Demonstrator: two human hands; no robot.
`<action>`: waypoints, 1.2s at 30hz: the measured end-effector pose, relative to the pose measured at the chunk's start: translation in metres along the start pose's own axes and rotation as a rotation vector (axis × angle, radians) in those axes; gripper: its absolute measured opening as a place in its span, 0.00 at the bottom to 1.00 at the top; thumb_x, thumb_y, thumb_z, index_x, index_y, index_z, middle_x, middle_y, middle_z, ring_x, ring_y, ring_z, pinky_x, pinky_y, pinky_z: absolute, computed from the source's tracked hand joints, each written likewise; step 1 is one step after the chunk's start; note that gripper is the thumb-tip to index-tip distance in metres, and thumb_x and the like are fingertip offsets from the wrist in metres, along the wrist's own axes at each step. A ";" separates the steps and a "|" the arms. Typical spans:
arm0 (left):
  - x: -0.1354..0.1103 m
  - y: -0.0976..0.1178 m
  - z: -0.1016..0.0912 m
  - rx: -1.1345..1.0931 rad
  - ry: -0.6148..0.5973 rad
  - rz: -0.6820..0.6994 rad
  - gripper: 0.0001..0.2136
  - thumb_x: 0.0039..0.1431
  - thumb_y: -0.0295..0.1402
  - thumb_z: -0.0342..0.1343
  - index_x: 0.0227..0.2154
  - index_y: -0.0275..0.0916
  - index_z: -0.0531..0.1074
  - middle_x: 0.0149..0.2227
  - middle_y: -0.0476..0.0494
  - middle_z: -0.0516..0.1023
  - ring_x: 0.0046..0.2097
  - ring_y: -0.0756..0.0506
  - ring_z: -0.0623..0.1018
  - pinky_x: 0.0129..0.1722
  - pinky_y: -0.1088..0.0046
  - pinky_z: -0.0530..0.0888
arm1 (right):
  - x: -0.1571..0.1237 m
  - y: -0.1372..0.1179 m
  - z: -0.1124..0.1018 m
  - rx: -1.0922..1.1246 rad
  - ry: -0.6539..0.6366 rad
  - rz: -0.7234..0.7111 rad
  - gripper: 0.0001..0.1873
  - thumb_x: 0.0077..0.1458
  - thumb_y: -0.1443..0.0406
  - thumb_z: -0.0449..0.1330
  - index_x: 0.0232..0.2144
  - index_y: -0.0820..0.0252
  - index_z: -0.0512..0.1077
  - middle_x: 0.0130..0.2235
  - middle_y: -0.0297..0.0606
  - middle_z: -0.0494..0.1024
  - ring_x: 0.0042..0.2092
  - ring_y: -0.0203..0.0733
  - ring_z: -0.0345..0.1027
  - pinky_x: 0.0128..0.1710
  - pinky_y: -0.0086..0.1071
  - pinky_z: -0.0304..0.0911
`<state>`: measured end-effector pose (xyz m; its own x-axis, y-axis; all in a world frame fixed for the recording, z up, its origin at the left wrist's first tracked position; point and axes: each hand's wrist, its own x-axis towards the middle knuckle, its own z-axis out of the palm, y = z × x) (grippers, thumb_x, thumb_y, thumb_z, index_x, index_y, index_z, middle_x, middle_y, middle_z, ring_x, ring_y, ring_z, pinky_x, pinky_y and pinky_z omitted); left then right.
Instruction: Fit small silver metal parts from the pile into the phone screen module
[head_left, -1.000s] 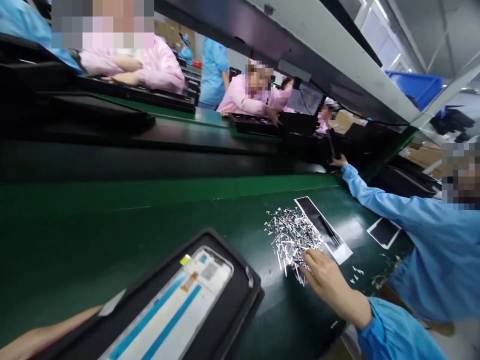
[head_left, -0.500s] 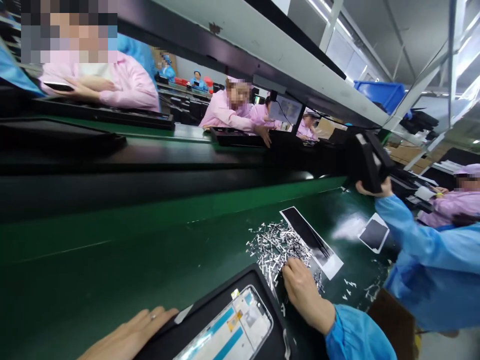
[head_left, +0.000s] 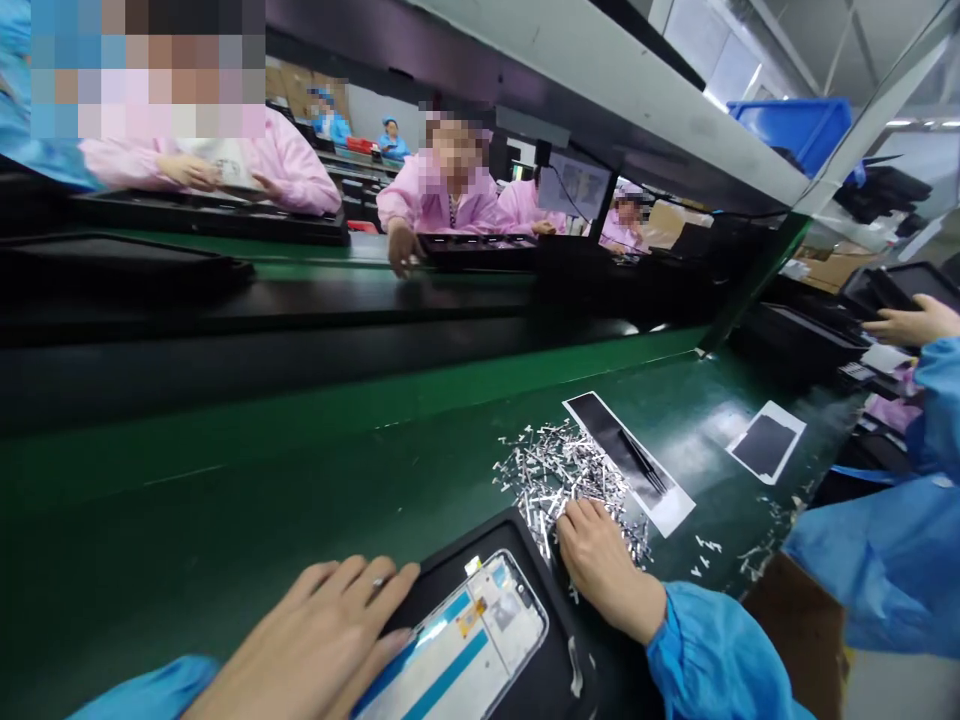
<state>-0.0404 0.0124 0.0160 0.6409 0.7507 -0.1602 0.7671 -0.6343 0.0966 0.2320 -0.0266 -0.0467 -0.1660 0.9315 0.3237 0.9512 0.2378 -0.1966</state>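
A black tray [head_left: 555,670] lies at the near edge of the green bench, holding a white phone frame [head_left: 472,650] with blue strips. My left hand [head_left: 315,650] rests flat on the tray's left side, fingers spread over its edge. My right hand [head_left: 600,565] sits palm down at the tray's right corner, fingertips in a pile of small silver strips [head_left: 559,470]. Whether the fingers pinch a strip is hidden. Tweezers [head_left: 641,462] lie on a black sheet with a white border [head_left: 600,420] just beyond the pile.
A second black-and-white sheet [head_left: 765,443] lies further right. A co-worker in a blue sleeve [head_left: 892,560] stands at my right, hand [head_left: 911,325] on black trays. A dark conveyor [head_left: 300,300] runs behind the bench; people in pink work opposite. A shelf [head_left: 637,90] hangs overhead.
My left hand has slid forward onto the tray. My right hand has drawn back from the strip pile toward the tray corner. The co-worker's arm moved right, off the bench.
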 end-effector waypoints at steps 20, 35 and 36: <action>0.054 0.070 -0.039 -0.679 0.108 0.089 0.14 0.55 0.38 0.41 0.37 0.40 0.69 0.40 0.44 0.71 0.42 0.40 0.68 0.43 0.61 0.62 | 0.012 -0.003 -0.049 1.077 0.110 0.513 0.07 0.49 0.64 0.53 0.23 0.62 0.66 0.22 0.32 0.68 0.27 0.34 0.61 0.29 0.28 0.58; 0.084 0.103 -0.032 -0.890 0.307 0.087 0.07 0.54 0.26 0.47 0.26 0.37 0.69 0.27 0.51 0.73 0.32 0.51 0.72 0.32 0.77 0.66 | 0.006 -0.019 -0.054 1.060 0.176 0.386 0.05 0.50 0.63 0.57 0.25 0.58 0.70 0.29 0.33 0.69 0.33 0.36 0.62 0.32 0.26 0.56; 0.083 0.103 -0.032 -0.854 0.335 0.107 0.07 0.54 0.25 0.47 0.26 0.37 0.69 0.27 0.51 0.73 0.32 0.51 0.72 0.31 0.77 0.66 | 0.005 -0.018 -0.055 1.055 0.169 0.366 0.05 0.50 0.63 0.57 0.26 0.57 0.70 0.29 0.33 0.70 0.33 0.36 0.62 0.33 0.26 0.57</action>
<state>0.0924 0.0154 0.0438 0.5820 0.7950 0.1712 0.3789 -0.4514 0.8079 0.2286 -0.0414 0.0098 0.1914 0.9626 0.1917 0.2266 0.1467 -0.9629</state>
